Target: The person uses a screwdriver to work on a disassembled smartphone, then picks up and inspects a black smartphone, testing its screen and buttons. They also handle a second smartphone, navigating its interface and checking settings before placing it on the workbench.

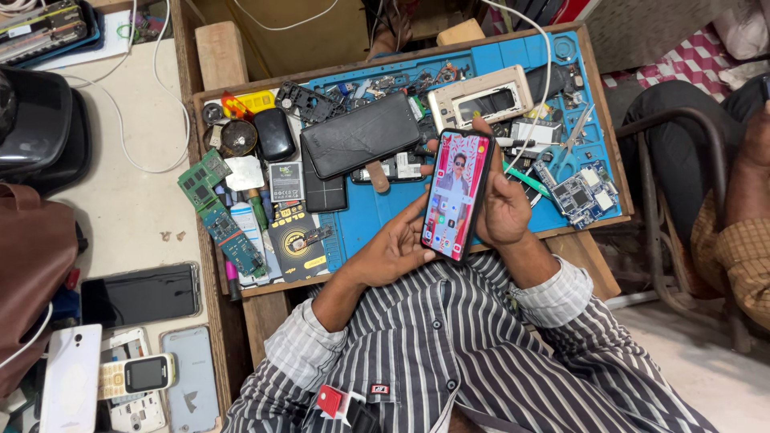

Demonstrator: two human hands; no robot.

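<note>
A lit smartphone (455,195) with a pink and red screen is upright between both hands, above the front edge of a blue work mat (377,220). My right hand (505,207) grips its right side and back, fingers curled over the top edge. My left hand (395,247) supports the lower left edge, with the thumb resting on the screen. A black phone (361,134) lies face down on the mat just behind.
The mat sits in a wooden tray (417,56) crowded with circuit boards (215,210), a white phone frame (481,96), scissors (568,148), batteries and small parts. Several phones (140,295) lie on the left table. Another person (734,208) sits at the right.
</note>
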